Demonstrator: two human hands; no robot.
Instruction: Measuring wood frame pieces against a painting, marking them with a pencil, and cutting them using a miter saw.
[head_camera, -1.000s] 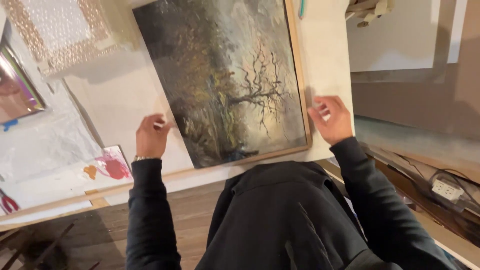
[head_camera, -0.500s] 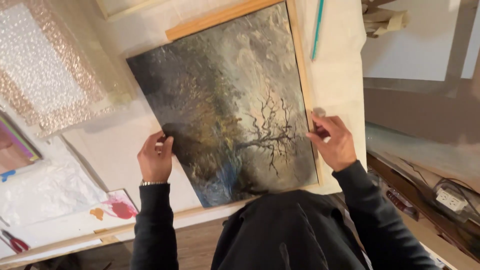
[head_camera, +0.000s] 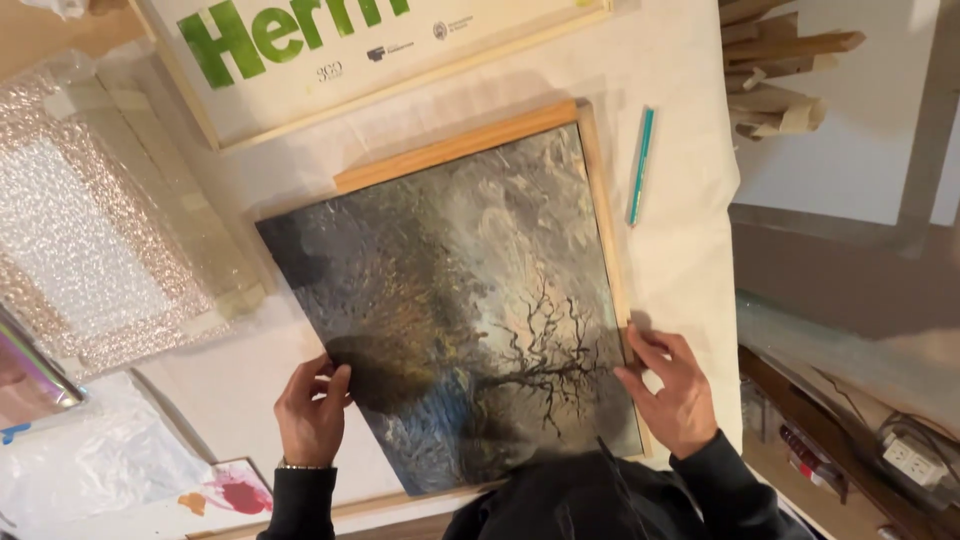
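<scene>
Two hands grip one painting from opposite sides. Nearest, the left hand (head_camera: 312, 418) curls its fingers (head_camera: 335, 385) over the painting's (head_camera: 450, 300) left edge, clamped on it; the right hand (head_camera: 672, 388) lies on the right edge, its fingers (head_camera: 640, 348) pressed against the canvas and the rail beside it, thumb on the picture face. A grip at both sides would keep the panel level and steady. The painting, a dark landscape with a bare tree, lies tilted on the white surface (head_camera: 690, 250), between the hands and reaching far beyond them. It sits over a wooden frame (head_camera: 455, 148), whose rails show along its far and right edges, seemingly so the two can be lined up. Right of the frame lies a teal pen (head_camera: 640, 165). To the left is bubble wrap (head_camera: 90, 240); farthest, a framed poster (head_camera: 330, 60).
</scene>
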